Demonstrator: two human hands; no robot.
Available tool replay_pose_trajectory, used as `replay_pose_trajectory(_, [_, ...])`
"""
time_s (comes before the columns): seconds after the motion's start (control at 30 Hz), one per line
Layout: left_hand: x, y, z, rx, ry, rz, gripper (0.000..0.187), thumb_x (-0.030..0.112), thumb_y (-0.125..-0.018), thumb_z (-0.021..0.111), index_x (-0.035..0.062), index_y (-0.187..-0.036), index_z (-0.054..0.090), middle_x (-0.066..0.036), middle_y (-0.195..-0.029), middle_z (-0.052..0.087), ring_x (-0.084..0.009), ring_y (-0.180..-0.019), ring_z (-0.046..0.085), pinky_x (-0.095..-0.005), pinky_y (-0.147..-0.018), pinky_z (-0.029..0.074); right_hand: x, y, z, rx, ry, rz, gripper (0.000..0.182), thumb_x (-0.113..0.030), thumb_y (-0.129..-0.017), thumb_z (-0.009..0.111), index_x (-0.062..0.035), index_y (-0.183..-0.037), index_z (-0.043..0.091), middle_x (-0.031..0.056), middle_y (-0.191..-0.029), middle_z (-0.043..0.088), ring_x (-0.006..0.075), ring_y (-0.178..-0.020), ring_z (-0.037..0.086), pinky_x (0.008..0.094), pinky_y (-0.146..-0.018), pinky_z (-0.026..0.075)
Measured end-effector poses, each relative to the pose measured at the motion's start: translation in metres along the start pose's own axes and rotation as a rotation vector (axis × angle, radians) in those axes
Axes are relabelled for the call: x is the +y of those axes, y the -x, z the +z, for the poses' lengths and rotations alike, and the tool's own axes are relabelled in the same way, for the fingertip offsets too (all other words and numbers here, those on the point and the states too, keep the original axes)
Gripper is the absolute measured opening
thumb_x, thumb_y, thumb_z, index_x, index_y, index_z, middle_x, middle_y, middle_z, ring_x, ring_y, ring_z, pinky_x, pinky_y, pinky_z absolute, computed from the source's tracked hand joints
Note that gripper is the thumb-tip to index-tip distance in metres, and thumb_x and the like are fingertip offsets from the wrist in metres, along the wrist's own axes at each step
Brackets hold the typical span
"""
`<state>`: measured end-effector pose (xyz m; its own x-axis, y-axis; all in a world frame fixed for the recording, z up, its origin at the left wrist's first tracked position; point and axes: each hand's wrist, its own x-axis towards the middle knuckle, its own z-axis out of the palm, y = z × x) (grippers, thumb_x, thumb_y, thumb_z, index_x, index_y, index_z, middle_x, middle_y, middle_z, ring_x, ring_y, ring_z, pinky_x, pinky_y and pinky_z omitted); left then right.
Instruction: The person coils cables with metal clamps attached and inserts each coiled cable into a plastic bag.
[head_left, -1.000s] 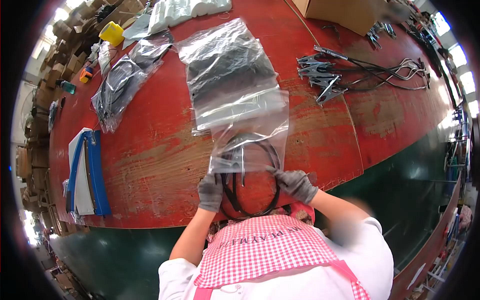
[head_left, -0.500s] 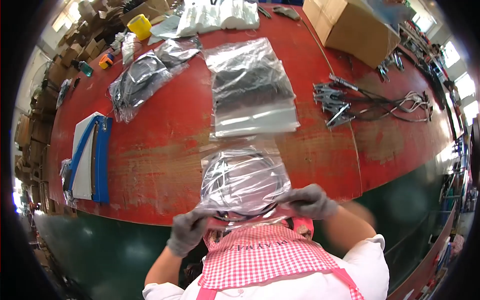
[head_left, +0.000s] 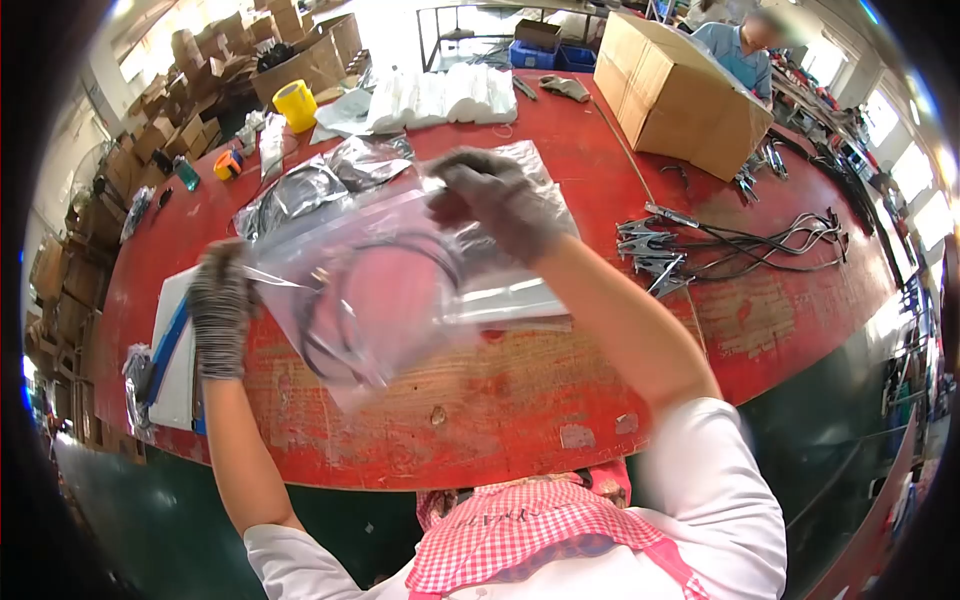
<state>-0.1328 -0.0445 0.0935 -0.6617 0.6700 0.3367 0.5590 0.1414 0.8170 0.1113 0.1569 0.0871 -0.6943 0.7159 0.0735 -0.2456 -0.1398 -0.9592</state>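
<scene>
A clear plastic bag (head_left: 400, 300) hangs tilted above the table between my gloved hands, blurred by motion. Inside it lies a coiled black cable (head_left: 312, 340). My left hand (head_left: 222, 305) grips the bag's upper left corner. My right hand (head_left: 497, 200) is closed at its upper right corner, farther over the table. Behind the bag and partly hidden by it is a stack of flat plastic bags (head_left: 525, 302). More bagged cables (head_left: 295, 195) lie just beyond the held bag, to the left.
Clamps (head_left: 655, 250) with cables lie to the right on the red table (head_left: 500, 420). A cardboard box (head_left: 680, 95) stands at the back right, with a person (head_left: 735, 50) behind it. A yellow tape roll (head_left: 295, 105) and a blue-and-white folder (head_left: 175, 360) are on the left.
The bag with the coiled cable has been lifted from the table's front edge, forward and left. Both hands have moved forward with it, and the camera view has tilted up.
</scene>
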Motion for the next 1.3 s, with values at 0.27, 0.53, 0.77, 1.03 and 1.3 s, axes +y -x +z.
replay_pose_trajectory(0.27, [-0.079, -0.009, 0.015, 0.066, 0.074, 0.015, 0.014, 0.011, -0.088, 0.047, 0.0089, -0.095, 0.059, 0.001, -0.071, 0.052, -0.0039, -0.057, 0.045, -0.0192, -0.048, 0.040, 0.066, -0.018, 0.022, -0.096, 0.073, -0.326, 0.008, -0.008, -0.083, 0.051, -0.0019, -0.084, 0.056, 0.0037, -0.066, 0.057, 0.0105, -0.057, 0.052, 0.0260, -0.054, 0.045])
replay_pose_trajectory(0.53, [-0.118, 0.168, 0.163, -0.496, -0.454, 0.432, 0.013, 0.011, -0.080, 0.052, 0.0070, -0.091, 0.058, -0.012, -0.084, 0.061, -0.0271, -0.079, 0.059, -0.0338, -0.068, 0.048, 0.168, 0.119, -0.147, -0.296, 1.011, -0.044, 0.016, -0.015, -0.076, 0.053, -0.0068, -0.089, 0.058, 0.0137, -0.075, 0.060, 0.0278, -0.069, 0.057, 0.0358, -0.065, 0.046])
replay_pose_trajectory(0.77, [-0.087, 0.229, 0.211, -0.544, -0.391, 0.637, 0.024, 0.014, -0.071, 0.057, 0.0085, -0.094, 0.057, -0.013, -0.102, 0.054, -0.0308, -0.099, 0.050, -0.0432, -0.088, 0.039, 0.131, 0.187, -0.306, 0.704, 1.796, -0.010, 0.047, -0.031, -0.070, 0.061, -0.0068, -0.109, 0.051, 0.0137, -0.109, 0.052, 0.0298, -0.103, 0.049, 0.0384, -0.089, 0.038])
replay_pose_trajectory(1.03, [-0.075, 0.210, 0.212, -0.683, -0.455, 0.620, 0.027, 0.014, -0.067, 0.061, 0.0105, -0.094, 0.057, -0.012, -0.100, 0.054, -0.0321, -0.096, 0.051, -0.0426, -0.084, 0.042, 0.116, 0.168, -0.380, 0.551, 2.179, 0.252, 0.048, -0.030, -0.064, 0.065, -0.0090, -0.105, 0.054, 0.0086, -0.111, 0.054, 0.0259, -0.110, 0.047, 0.0401, -0.093, 0.034])
replay_pose_trajectory(1.3, [-0.074, 0.187, 0.227, -0.811, 0.075, 0.154, 0.019, 0.009, -0.078, 0.058, 0.0076, -0.097, 0.058, -0.004, -0.087, 0.059, -0.0127, -0.081, 0.055, -0.0266, -0.070, 0.046, 0.087, 0.200, -0.263, 0.163, 2.192, -0.351, 0.014, -0.016, -0.071, 0.054, -0.0104, -0.083, 0.054, 0.0072, -0.066, 0.054, 0.0249, -0.058, 0.053, 0.0369, -0.050, 0.041])
